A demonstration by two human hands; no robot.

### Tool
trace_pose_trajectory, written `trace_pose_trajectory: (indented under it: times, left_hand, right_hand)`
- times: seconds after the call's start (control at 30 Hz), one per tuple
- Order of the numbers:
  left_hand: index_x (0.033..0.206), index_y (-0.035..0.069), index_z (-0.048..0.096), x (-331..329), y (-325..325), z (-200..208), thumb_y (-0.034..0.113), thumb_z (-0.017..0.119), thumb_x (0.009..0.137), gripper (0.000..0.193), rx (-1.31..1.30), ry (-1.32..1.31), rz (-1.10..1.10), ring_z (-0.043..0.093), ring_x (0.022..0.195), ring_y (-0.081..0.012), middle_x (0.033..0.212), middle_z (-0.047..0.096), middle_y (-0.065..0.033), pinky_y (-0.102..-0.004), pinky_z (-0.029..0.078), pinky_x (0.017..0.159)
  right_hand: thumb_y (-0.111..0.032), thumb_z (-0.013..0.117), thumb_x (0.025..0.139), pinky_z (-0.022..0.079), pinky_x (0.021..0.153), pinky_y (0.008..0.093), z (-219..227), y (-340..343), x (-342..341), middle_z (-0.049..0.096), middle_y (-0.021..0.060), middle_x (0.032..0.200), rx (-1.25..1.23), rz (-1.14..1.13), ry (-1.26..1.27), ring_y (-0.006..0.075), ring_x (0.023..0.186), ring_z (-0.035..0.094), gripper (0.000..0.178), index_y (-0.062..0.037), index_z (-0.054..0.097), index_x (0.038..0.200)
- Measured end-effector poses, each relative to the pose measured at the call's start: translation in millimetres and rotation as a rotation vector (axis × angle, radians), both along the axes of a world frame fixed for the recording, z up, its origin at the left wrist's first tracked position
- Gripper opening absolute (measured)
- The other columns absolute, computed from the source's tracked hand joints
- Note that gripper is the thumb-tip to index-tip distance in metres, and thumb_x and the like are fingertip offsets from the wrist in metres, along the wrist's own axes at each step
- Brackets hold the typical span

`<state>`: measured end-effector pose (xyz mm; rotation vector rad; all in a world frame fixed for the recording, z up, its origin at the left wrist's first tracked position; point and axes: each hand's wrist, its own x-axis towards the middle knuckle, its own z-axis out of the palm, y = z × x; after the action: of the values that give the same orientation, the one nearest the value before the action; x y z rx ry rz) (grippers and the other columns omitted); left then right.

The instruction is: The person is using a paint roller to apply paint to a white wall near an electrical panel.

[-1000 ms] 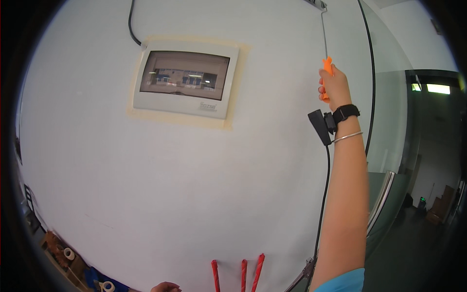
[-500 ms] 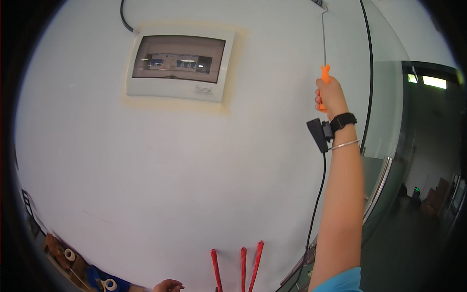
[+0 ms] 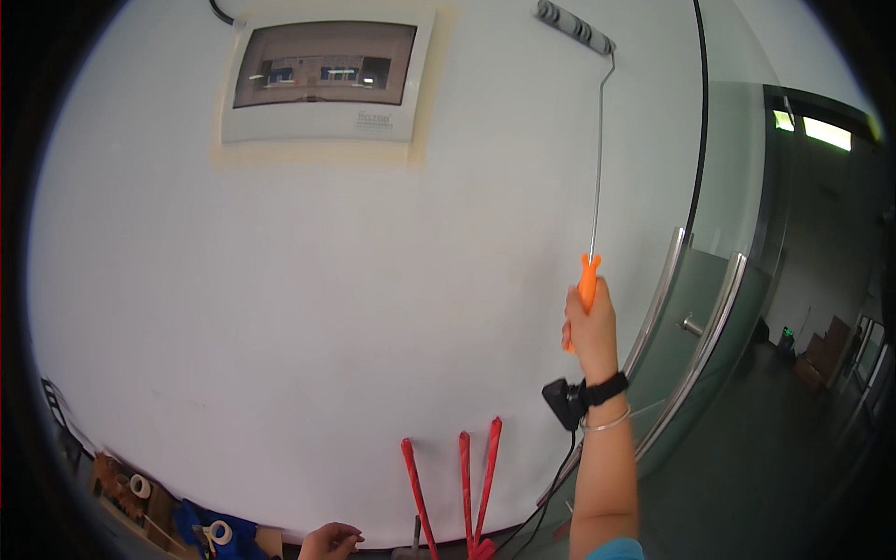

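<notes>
My right hand point(image 3: 592, 327) is wrapped round the orange handle of a paint roller point(image 3: 597, 168). From the handle a long thin metal rod runs up to the roller's grey, dark-striped sleeve point(image 3: 574, 28), which is against the white wall point(image 3: 308, 280) right of the breaker box point(image 3: 322, 75). A black strap with a small black device and a cable is on my right wrist, above a thin bracelet. Low down at the lower edge, my left hand point(image 3: 333, 539) appears in part, its fingers loosely bent with nothing visible in them.
Tan masking tape point(image 3: 317, 159) borders the breaker box. Several red-wrapped sticks point(image 3: 464, 485) stand upright below. Tape rolls point(image 3: 140, 485) and a blue cloth point(image 3: 191, 523) lie at lower left. At right are a black cable point(image 3: 702, 121) and a glass door with curved metal handles point(image 3: 714, 345).
My right hand has come down and slightly left with the paint roller, so its whole sleeve now shows. The wall and breaker box appear higher in view. My left hand shows slightly more.
</notes>
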<state>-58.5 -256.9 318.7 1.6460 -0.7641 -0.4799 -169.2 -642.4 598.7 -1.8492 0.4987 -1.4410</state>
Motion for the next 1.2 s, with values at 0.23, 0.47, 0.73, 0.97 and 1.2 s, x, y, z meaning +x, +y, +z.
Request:
trace_pose_trajectory:
  times: [0.23, 0.47, 0.73, 0.97, 1.2]
  left_hand:
    - [0.106, 0.000, 0.063, -12.2, 10.8, -2.9, 0.013, 0.058, 0.096, 0.017, 0.027, 0.064, -0.043, 0.057, 0.066, -0.0116, 0.078, 0.065, -0.0061, -0.0272, 0.048, 0.058]
    - [0.105, -0.006, 0.060, -19.9, 8.9, -20.5, 0.004, 0.056, 0.094, 0.016, 0.077, 0.197, -0.023, 0.065, 0.082, -0.0126, 0.096, 0.069, -0.0101, -0.0254, 0.053, 0.076]
    - [0.105, -0.003, 0.062, -32.3, 0.3, -18.0, 0.005, 0.057, 0.093, 0.016, 0.078, 0.162, -0.036, 0.067, 0.088, -0.0133, 0.094, 0.070, -0.0089, -0.0256, 0.053, 0.077]
    - [0.104, -0.002, 0.063, -39.1, -4.8, -17.2, 0.004, 0.057, 0.092, 0.014, 0.049, 0.127, -0.054, 0.066, 0.083, -0.0130, 0.093, 0.069, -0.0075, -0.0259, 0.052, 0.077]
    - [0.104, -0.001, 0.062, -43.8, -9.9, -17.4, 0.003, 0.055, 0.093, 0.014, 0.047, 0.136, -0.071, 0.064, 0.081, -0.0115, 0.093, 0.069, -0.0066, -0.0262, 0.053, 0.074]
  right_hand:
    - [-0.014, 0.055, 0.095, 0.041, 0.036, 0.0298, -106.1, 28.2, -28.7, 0.050, 0.0049, 0.059, 0.128, -0.051, 0.127, 0.0144, 0.040, 0.050, 0.018, -0.0026, 0.044, 0.103]
    - [-0.014, 0.057, 0.094, 0.043, 0.039, 0.0310, -210.6, 41.9, -52.1, 0.056, 0.0070, 0.058, 0.179, -0.084, 0.246, 0.0170, 0.041, 0.054, 0.020, -0.0028, 0.046, 0.105]
    - [-0.016, 0.060, 0.091, 0.047, 0.049, 0.0419, -313.0, 53.9, -87.6, 0.061, 0.0162, 0.066, 0.161, -0.134, 0.358, 0.0339, 0.055, 0.061, 0.026, -0.0018, 0.047, 0.109]
    - [-0.020, 0.061, 0.090, 0.049, 0.059, 0.0479, -346.0, 89.8, -109.4, 0.063, 0.0242, 0.079, 0.216, -0.169, 0.474, 0.0441, 0.071, 0.062, 0.029, -0.0025, 0.050, 0.111]
    - [-0.016, 0.056, 0.095, 0.039, 0.038, 0.0276, -384.1, 106.5, -128.2, 0.050, 0.0026, 0.058, 0.192, -0.092, 0.424, 0.0123, 0.041, 0.050, 0.023, -0.0008, 0.048, 0.111]
